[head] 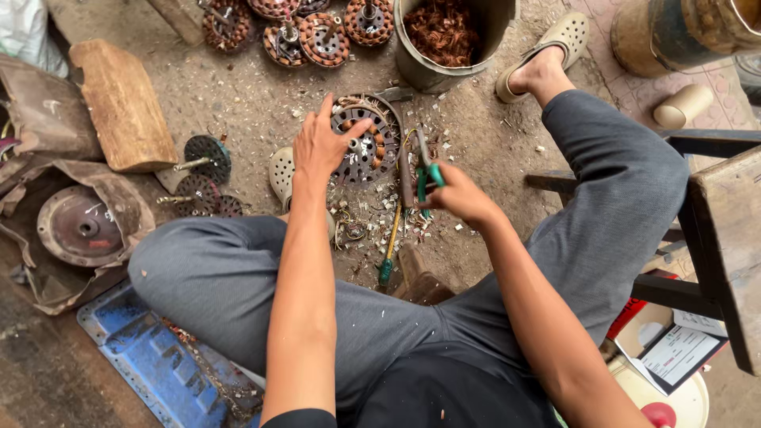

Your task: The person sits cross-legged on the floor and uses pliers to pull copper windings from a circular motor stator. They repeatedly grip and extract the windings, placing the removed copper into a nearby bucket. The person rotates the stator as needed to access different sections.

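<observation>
Stator (pixel 366 143) lies flat on the ground between my feet, and my left hand (pixel 321 147) presses on it, fingers spread over the core. My right hand (pixel 460 194) is clenched round green-handled pliers (pixel 426 170) just beside its rim. I'd judge it best to keep the core pinned firmly and pull each copper strand straight out. I count five wound stators (pixel 321 40) by the bucket (pixel 444 40), three stripped cores (pixel 206 158) at left, and one screwdriver (pixel 390 246).
</observation>
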